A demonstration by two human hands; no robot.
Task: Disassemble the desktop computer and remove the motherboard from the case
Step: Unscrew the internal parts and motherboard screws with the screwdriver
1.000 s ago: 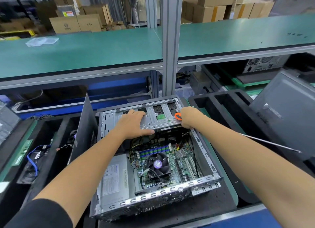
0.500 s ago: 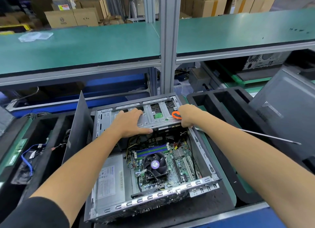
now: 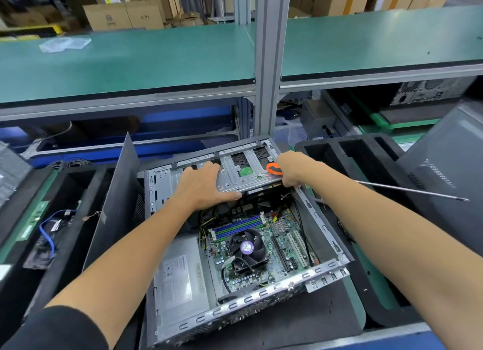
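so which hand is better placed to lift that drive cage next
Left, probably. The left hand lies free across the drive cage with its thumb at the near edge; the right hand is occupied holding the screwdriver.

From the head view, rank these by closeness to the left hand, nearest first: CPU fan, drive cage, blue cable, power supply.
Measured from the left hand:
1. drive cage, under its fingers at the case's far end.
2. CPU fan, toward the person, mid-motherboard.
3. power supply, near-left corner of the case.
4. blue cable, outside the case, in the left tray.
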